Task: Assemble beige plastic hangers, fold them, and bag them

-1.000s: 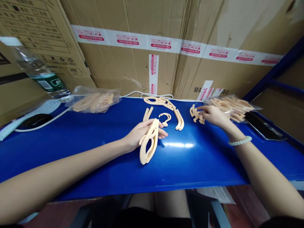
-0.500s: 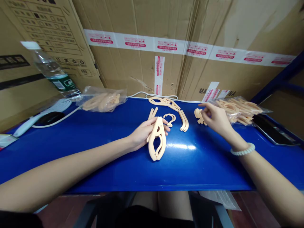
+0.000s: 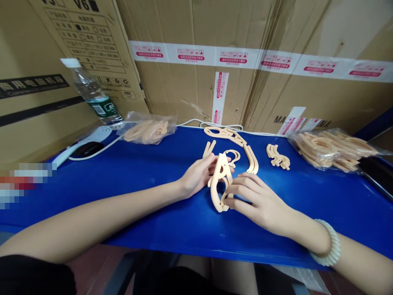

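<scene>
A beige folding clothes hanger (image 3: 216, 187), its arms folded together in a pointed oval, is held just above the blue table. My left hand (image 3: 196, 175) grips it near the narrow top end from the left. The fingertips of my right hand (image 3: 264, 203) are closed on its lower right arm; my thumb is hidden. Behind the hanger lies a loose hook piece (image 3: 236, 156). Two thin strips (image 3: 209, 148) lie behind my left hand. A pair of curved arms (image 3: 253, 159) lies beyond my right fingers, near flat hanger parts (image 3: 225, 133).
Several small hook-like pieces (image 3: 278, 157) lie at right, beside a plastic bag of beige parts (image 3: 331, 148). Another bag (image 3: 149, 130) sits at back left, near a water bottle (image 3: 98, 98). A white cable (image 3: 196, 121) runs along the cardboard boxes (image 3: 184, 90). A dark phone-like device (image 3: 377, 174) lies far right.
My right hand has come from the small pieces at right to the lower end of the hanger and taken hold of it. My left hand still grips the hanger. The view has shifted.
</scene>
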The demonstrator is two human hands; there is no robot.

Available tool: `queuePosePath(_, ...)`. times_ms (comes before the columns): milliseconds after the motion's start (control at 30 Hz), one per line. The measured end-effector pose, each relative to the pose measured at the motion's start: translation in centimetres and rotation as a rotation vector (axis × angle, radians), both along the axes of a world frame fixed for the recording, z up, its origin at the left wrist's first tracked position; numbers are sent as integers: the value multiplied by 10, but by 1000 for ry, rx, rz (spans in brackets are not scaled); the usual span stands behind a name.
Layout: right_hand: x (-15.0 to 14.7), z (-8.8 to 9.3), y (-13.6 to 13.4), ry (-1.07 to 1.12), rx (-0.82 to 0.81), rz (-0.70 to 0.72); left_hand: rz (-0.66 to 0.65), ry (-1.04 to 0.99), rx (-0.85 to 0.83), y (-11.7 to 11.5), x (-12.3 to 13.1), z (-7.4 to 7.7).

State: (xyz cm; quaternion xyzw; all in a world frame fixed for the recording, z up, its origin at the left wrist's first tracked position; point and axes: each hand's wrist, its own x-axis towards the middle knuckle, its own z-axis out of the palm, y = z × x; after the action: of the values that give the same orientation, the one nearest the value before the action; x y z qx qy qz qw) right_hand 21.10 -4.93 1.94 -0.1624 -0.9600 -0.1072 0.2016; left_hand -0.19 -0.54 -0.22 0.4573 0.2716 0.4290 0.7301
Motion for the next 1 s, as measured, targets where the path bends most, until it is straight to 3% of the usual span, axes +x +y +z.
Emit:
queuePosePath(133,3,-2,4,33,86,-88,-39,273,277,-9,-2,-1)
queuePosePath(233,4,0,3,33,148,-136,19,447,439,-16,-3,-1)
queuePosePath(367,4,4,2,32,95,-197,101,439,398,-19,-3,-1)
queuePosePath(600,5,0,2,-121,-32,-301,60,375,350,-22,-2,0)
queuePosePath(1000,1,2,-3,-77,119,-215,6,300,201,-17,-2,0)
